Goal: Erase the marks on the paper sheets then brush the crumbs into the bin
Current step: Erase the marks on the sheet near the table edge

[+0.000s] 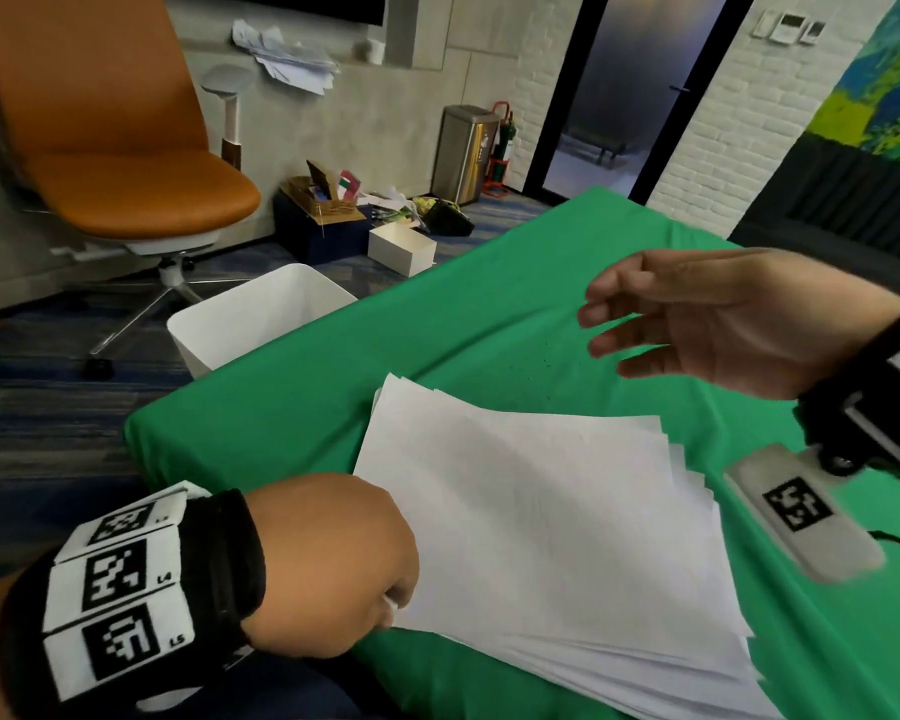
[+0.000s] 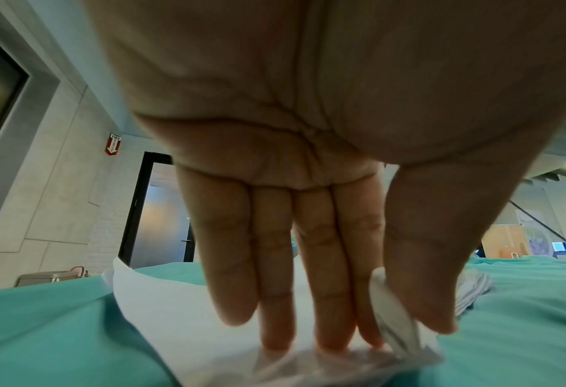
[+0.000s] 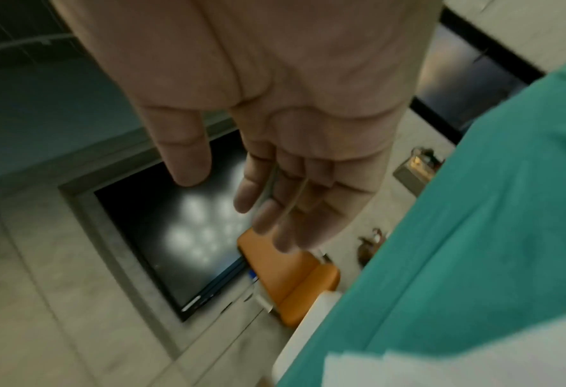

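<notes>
Green cloth (image 1: pixel 489 314) covers the table on which your fanned stack of paper sheets (image 1: pixel 552 517) lies. Your left hand (image 1: pixel 333 563) pinches the stack's near-left edge, thumb (image 2: pixel 420 275) against straight fingers (image 2: pixel 274 261). Your right hand (image 1: pixel 733 319) hovers above the cloth, fingers loosely spread and holding nothing, over dark crumbs (image 1: pixel 539 363) beyond the sheets. White bin (image 1: pixel 261 317) stands on the floor at the table's far-left edge.

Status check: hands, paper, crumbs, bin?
Left hand pinches paper stack edge. Right hand open above cloth. Crumbs on cloth, white bin past table edge.
</notes>
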Tool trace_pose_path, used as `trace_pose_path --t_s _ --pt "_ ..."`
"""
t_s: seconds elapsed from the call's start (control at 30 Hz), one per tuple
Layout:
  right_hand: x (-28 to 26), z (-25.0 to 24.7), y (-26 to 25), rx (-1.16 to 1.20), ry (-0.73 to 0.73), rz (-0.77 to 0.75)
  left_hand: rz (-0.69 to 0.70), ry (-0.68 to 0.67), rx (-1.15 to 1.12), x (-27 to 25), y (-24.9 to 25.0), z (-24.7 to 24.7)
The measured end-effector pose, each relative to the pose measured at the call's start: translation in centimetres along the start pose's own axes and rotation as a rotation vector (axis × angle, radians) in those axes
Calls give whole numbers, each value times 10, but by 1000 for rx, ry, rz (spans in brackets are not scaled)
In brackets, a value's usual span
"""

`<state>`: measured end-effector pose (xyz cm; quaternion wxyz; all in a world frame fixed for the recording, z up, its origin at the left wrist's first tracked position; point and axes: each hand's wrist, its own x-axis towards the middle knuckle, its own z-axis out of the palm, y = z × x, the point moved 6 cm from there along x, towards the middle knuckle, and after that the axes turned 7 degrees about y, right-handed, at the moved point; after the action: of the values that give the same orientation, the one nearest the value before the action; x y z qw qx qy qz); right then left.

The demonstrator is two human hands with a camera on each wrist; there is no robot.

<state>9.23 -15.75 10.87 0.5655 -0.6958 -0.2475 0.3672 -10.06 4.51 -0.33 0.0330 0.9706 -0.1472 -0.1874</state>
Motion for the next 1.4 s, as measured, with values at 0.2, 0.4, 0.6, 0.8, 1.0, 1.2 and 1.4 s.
trace_pose_path --t_s 0.2,0.4,0.6,0.8,1.0,1.2,1.4 --pt "25 85 126 -66 -266 526 -13 202 30 20 47 18" --pt "88 56 161 233 -7 525 2 180 -6 21 48 19" --pt "102 -75 124 -471 559 212 -1 195 -97 20 45 18" --pt "66 -34 132 -1417 21 171 -9 170 -84 21 44 20" --pt "37 -31 138 -1541 63 275 -6 198 -124 17 41 21" --pt "18 -41 139 -1463 94 327 -16 233 -177 19 41 14" --pt "2 -37 128 -1379 244 237 -20 196 -176 18 37 15"
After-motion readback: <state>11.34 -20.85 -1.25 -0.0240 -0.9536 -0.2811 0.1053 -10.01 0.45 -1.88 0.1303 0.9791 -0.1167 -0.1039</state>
